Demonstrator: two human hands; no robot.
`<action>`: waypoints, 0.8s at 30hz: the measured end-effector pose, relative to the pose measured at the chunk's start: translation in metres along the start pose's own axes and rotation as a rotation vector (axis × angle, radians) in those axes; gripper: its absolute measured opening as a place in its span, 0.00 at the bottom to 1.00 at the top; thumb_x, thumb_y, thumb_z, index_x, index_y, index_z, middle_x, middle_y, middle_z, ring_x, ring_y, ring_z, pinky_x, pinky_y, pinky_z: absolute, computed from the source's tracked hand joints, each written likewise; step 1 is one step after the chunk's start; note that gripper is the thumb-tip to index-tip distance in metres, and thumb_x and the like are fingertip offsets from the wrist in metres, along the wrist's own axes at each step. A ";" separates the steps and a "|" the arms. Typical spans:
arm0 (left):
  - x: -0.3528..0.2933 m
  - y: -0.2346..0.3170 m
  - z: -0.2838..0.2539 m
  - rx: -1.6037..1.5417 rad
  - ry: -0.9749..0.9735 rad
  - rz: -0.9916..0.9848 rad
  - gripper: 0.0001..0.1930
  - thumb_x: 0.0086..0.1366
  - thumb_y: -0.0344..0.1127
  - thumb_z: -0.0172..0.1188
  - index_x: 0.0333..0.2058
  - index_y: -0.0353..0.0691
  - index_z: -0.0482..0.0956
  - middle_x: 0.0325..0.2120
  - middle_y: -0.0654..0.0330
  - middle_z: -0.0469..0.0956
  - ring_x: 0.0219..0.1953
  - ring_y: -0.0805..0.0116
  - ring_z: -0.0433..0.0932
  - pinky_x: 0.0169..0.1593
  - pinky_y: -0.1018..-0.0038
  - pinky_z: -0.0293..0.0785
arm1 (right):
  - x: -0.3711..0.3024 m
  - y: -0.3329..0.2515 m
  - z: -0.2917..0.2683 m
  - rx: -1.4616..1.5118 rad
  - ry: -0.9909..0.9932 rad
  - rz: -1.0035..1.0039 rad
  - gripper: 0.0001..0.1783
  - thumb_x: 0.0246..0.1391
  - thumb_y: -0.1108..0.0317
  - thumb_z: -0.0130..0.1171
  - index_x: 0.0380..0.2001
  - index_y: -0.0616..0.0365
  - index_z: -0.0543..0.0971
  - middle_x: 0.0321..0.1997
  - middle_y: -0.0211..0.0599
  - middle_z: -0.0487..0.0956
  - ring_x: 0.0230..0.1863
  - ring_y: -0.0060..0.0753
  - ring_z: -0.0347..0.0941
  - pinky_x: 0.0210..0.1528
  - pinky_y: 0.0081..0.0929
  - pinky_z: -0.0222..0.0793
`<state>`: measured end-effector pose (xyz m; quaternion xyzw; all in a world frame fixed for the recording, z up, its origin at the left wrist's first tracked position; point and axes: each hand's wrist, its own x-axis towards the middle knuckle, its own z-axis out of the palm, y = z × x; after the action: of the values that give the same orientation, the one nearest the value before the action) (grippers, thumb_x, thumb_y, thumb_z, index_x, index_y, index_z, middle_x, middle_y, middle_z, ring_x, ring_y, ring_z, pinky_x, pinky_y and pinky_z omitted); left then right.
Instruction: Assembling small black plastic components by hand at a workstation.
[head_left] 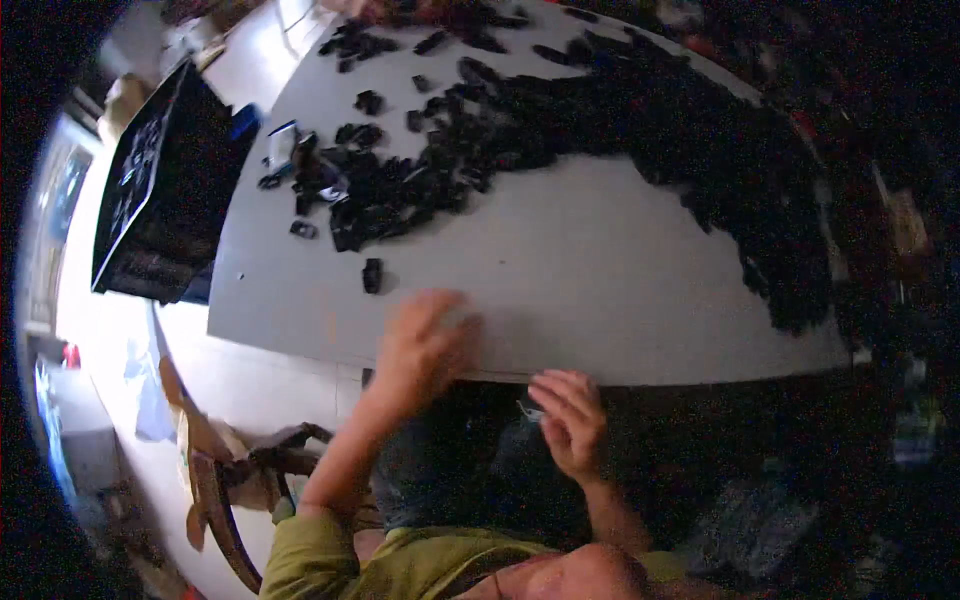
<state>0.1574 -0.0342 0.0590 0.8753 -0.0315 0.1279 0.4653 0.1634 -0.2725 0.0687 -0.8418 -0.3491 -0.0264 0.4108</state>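
Observation:
My left hand point(428, 348) is over the near edge of the pale table point(600, 270), its fingers smeared by motion. Whether anything is in them cannot be made out. To its right, just off the table edge and above my lap, my right hand point(570, 418) has its fingers bent together around a small dark piece with a pale, shiny edge point(531, 408). The kind of that piece is too unclear to name. One small black part point(373, 276) lies alone on the table, beyond and left of my left hand.
A wide heap of black parts point(600, 115) curves across the table's far side and down its right. Several loose ones lie at the left, by a small white-and-blue item point(283, 146). Left of the table stands a black bin point(175, 200); a wooden chair point(212, 460) is below it.

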 end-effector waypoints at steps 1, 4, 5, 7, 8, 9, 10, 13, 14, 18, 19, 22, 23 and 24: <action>0.008 -0.019 -0.007 0.550 0.113 0.258 0.25 0.45 0.37 0.67 0.45 0.44 0.74 0.53 0.53 0.65 0.54 0.51 0.64 0.56 0.56 0.60 | 0.004 0.005 -0.003 0.089 0.090 0.012 0.19 0.59 0.59 0.45 0.39 0.62 0.78 0.45 0.43 0.76 0.51 0.45 0.69 0.55 0.40 0.60; 0.053 -0.019 -0.039 0.809 0.165 0.167 0.29 0.48 0.38 0.65 0.51 0.44 0.69 0.57 0.53 0.60 0.58 0.50 0.59 0.58 0.55 0.57 | 0.010 0.043 -0.032 -0.139 0.256 0.084 0.13 0.56 0.66 0.50 0.38 0.61 0.78 0.43 0.42 0.77 0.47 0.40 0.71 0.51 0.37 0.65; 0.064 -0.027 -0.040 0.833 0.212 0.153 0.29 0.49 0.37 0.65 0.51 0.44 0.69 0.57 0.53 0.60 0.58 0.50 0.59 0.58 0.57 0.56 | 0.010 0.062 -0.044 -0.169 0.344 0.127 0.12 0.55 0.68 0.51 0.38 0.62 0.78 0.42 0.42 0.76 0.46 0.39 0.71 0.51 0.36 0.65; 0.075 -0.048 -0.046 0.818 0.186 0.169 0.28 0.49 0.37 0.64 0.51 0.43 0.69 0.55 0.53 0.62 0.57 0.51 0.60 0.58 0.58 0.56 | 0.015 0.105 -0.063 -0.233 0.539 0.302 0.11 0.55 0.67 0.52 0.38 0.61 0.77 0.43 0.40 0.76 0.47 0.38 0.70 0.51 0.36 0.65; 0.083 -0.050 -0.047 0.801 0.178 0.171 0.26 0.50 0.36 0.63 0.50 0.43 0.70 0.54 0.53 0.63 0.56 0.51 0.61 0.58 0.60 0.56 | 0.014 0.131 -0.091 -0.377 0.566 0.274 0.13 0.56 0.65 0.52 0.42 0.58 0.76 0.48 0.40 0.72 0.52 0.40 0.66 0.54 0.37 0.62; 0.089 -0.053 -0.040 0.722 0.171 0.166 0.23 0.50 0.33 0.62 0.47 0.42 0.71 0.47 0.54 0.68 0.51 0.53 0.65 0.56 0.61 0.59 | 0.014 0.156 -0.114 -0.471 0.630 0.318 0.15 0.56 0.62 0.52 0.46 0.55 0.75 0.52 0.41 0.69 0.55 0.41 0.63 0.57 0.38 0.58; 0.092 -0.049 -0.035 0.715 0.166 0.182 0.23 0.50 0.33 0.62 0.47 0.42 0.71 0.47 0.54 0.68 0.51 0.53 0.65 0.56 0.61 0.59 | 0.013 0.180 -0.136 -0.560 0.688 0.363 0.18 0.56 0.60 0.53 0.49 0.52 0.74 0.56 0.42 0.66 0.58 0.43 0.60 0.59 0.39 0.55; 0.101 -0.037 -0.021 0.647 0.152 0.119 0.19 0.50 0.30 0.61 0.43 0.41 0.73 0.38 0.55 0.71 0.45 0.53 0.69 0.51 0.62 0.63 | 0.008 0.238 -0.203 -0.805 0.706 0.550 0.28 0.54 0.47 0.52 0.57 0.43 0.68 0.64 0.45 0.57 0.63 0.49 0.52 0.62 0.46 0.48; 0.103 -0.043 -0.020 0.537 0.136 0.109 0.17 0.50 0.29 0.60 0.42 0.41 0.73 0.35 0.56 0.71 0.43 0.52 0.69 0.49 0.62 0.63 | 0.015 0.242 -0.213 -0.798 0.648 0.705 0.32 0.51 0.41 0.52 0.58 0.37 0.65 0.66 0.45 0.53 0.65 0.52 0.48 0.63 0.49 0.45; 0.116 -0.056 -0.018 0.278 0.024 0.037 0.15 0.50 0.29 0.59 0.39 0.40 0.74 0.33 0.56 0.71 0.40 0.52 0.71 0.48 0.62 0.63 | 0.030 0.256 -0.206 -0.865 0.375 0.925 0.42 0.44 0.28 0.48 0.62 0.27 0.57 0.69 0.43 0.45 0.68 0.56 0.38 0.62 0.55 0.42; 0.118 -0.054 -0.017 0.281 0.024 0.040 0.15 0.50 0.29 0.59 0.39 0.40 0.74 0.33 0.56 0.71 0.40 0.52 0.71 0.48 0.62 0.63 | 0.031 0.258 -0.200 -0.862 0.378 0.926 0.42 0.44 0.28 0.48 0.62 0.27 0.57 0.69 0.43 0.45 0.68 0.56 0.38 0.62 0.55 0.42; 0.122 -0.037 -0.017 0.564 0.004 0.266 0.15 0.49 0.30 0.59 0.39 0.41 0.74 0.34 0.57 0.72 0.41 0.53 0.71 0.51 0.62 0.61 | 0.055 0.242 -0.162 -0.830 0.264 0.850 0.42 0.44 0.30 0.51 0.62 0.28 0.57 0.68 0.43 0.48 0.67 0.57 0.37 0.61 0.56 0.43; 0.126 -0.034 -0.014 0.574 -0.006 0.381 0.16 0.49 0.29 0.59 0.39 0.42 0.74 0.34 0.57 0.72 0.42 0.54 0.71 0.52 0.61 0.60 | 0.062 0.235 -0.155 -0.826 0.298 0.814 0.41 0.44 0.31 0.51 0.61 0.28 0.58 0.67 0.43 0.50 0.67 0.57 0.38 0.60 0.58 0.44; 0.129 -0.032 -0.010 0.581 -0.018 0.494 0.16 0.48 0.29 0.59 0.39 0.42 0.74 0.35 0.57 0.72 0.43 0.55 0.71 0.54 0.61 0.59 | 0.068 0.231 -0.148 -0.823 0.329 0.777 0.40 0.45 0.32 0.52 0.61 0.29 0.60 0.67 0.43 0.51 0.66 0.57 0.40 0.59 0.60 0.45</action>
<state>0.2856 0.0004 0.0718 0.9379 -0.2077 0.2322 0.1525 0.3914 -0.4360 0.0341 -0.9831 0.0923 -0.1375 0.0785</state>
